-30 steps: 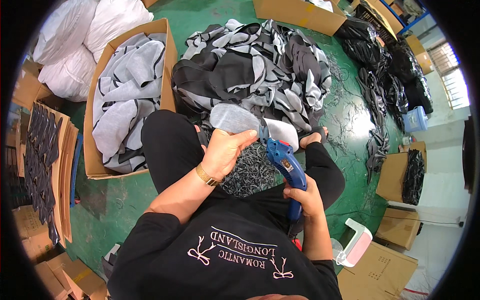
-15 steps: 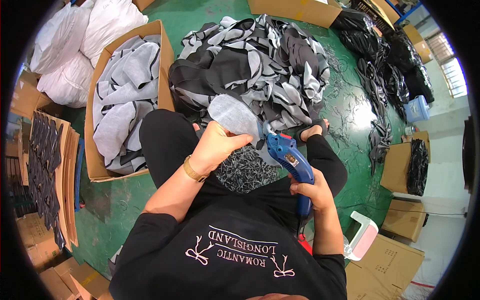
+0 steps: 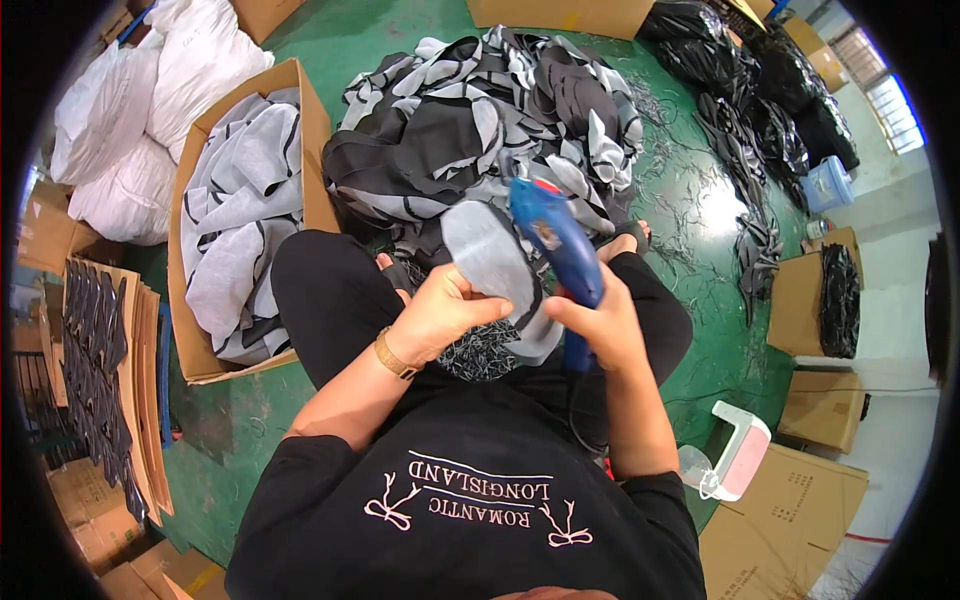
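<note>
Between its thumb and fingers, my left hand (image 3: 432,312) pinches a rounded grey fabric piece (image 3: 482,245) with a dark edge, above my lap. My right hand (image 3: 612,325) is wrapped round the handle of a blue electric fabric cutter (image 3: 548,222) with a red part near its head. The cutter's head is blurred and lies just past the piece's far right edge; I cannot tell whether its blade touches the fabric. Below the piece, between my legs, lies a heap of thin dark trimmings (image 3: 478,358).
A big pile of black and grey fabric pieces (image 3: 430,150) covers the floor ahead. To the left, a cardboard box (image 3: 318,180) holds more grey fabric. White sacks (image 3: 110,110), black plastic bags (image 3: 700,50) and a pink-and-white appliance (image 3: 742,458) stand around. Shreds litter the green floor (image 3: 690,170).
The cutter has moved away from me and slightly left, off the edge where its head was. The fabric piece has shifted right and turned, showing more of its length.
</note>
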A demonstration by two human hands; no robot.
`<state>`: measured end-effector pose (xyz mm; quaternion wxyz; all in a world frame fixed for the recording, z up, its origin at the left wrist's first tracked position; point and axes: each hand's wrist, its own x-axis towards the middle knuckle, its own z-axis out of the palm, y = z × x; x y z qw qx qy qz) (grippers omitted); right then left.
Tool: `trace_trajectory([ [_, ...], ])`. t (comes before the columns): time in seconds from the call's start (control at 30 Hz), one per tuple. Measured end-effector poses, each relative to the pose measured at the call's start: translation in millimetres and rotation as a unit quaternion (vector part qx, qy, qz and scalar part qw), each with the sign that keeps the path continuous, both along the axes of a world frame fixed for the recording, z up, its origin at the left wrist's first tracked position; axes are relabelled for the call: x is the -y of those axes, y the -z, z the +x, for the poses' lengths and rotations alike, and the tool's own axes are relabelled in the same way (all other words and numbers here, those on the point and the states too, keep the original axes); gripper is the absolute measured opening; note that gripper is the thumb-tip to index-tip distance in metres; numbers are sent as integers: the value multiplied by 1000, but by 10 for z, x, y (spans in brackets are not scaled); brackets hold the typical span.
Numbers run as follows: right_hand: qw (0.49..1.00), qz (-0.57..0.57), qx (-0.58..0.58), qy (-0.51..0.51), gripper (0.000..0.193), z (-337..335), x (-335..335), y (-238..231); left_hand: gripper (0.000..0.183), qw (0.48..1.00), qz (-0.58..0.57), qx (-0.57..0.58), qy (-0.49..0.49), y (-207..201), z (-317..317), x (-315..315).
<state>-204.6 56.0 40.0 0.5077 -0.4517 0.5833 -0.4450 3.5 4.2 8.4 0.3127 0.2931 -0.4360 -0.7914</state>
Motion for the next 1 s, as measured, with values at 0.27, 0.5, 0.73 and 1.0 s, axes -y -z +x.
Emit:
trace_trajectory([
  [0.27,999,-3,30,-16,49,124,16,195,31,983,45,-89,-155,-65,-109,-11],
  [0.5,992,57,104,-31,38,-261,-387,180,25,979,15,-45,-198,15,38,157],
  [0.73,989,119,42,-78,37,-320,-599,211,26,984,21,-32,-177,-86,123,261],
  [1.0,986,126,72,-84,38,-303,-586,196,30,988,-39,66,-130,-244,189,267],
])
